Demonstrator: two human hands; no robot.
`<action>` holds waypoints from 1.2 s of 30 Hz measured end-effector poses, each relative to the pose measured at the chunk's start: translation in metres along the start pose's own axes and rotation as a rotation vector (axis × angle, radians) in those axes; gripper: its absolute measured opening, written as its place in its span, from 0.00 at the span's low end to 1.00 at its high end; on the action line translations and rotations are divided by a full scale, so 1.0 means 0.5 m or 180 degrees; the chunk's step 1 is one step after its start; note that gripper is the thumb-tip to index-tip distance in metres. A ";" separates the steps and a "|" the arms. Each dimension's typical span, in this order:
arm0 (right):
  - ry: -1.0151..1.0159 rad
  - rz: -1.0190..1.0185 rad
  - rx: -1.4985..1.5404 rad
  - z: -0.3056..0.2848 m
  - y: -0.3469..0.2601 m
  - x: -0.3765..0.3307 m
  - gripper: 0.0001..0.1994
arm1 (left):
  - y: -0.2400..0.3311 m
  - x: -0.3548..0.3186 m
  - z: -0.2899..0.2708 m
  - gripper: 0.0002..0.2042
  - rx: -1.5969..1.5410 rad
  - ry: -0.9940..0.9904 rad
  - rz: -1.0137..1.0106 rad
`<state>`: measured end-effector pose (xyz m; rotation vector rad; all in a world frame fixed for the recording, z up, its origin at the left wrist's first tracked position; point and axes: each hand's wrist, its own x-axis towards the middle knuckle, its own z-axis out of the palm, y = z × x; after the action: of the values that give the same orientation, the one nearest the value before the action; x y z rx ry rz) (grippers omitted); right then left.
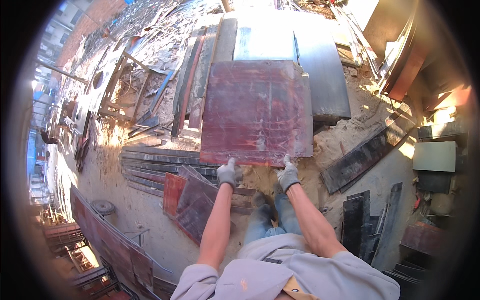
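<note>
A large worn red-brown board point(255, 110), roughly square with scuffed edges, lies ahead of me over a stack of dark panels point(325, 80). My left hand point(227, 173), in a grey knit glove, grips its near edge towards the left corner, thumb on top. Farther right along that same edge, my right hand point(288, 175) holds on in a matching glove, thumb also up. The fingers of both hands are mostly hidden under the board. Part of another board's paler edge shows at its right side.
Long dark planks point(155, 167) lie in a pile at left, beside smaller red and brown panels point(195, 200). More dark boards point(367, 150) rest on the sandy ground at right. A long curved sheet point(107, 235) stands at lower left near a small wheel point(103, 207).
</note>
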<state>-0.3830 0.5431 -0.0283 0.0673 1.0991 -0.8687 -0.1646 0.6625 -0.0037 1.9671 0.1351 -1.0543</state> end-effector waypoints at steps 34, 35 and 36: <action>-0.0765 -0.3303 -0.6833 0.103 -0.063 -0.129 0.49 | 0.155 0.035 0.041 0.47 0.4973 -0.0185 0.3848; -0.0934 -0.3541 -0.6947 0.124 -0.043 -0.127 0.49 | 0.154 0.036 0.041 0.50 0.5026 -0.0306 0.3683; -0.1075 -0.3630 -0.7140 0.151 -0.032 -0.110 0.49 | 0.153 0.037 0.041 0.50 0.4970 -0.0345 0.3670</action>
<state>-0.3459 0.5300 0.0577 -2.6005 1.1619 -0.0683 -0.1305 0.5953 0.0273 2.4419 -2.1631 -0.3191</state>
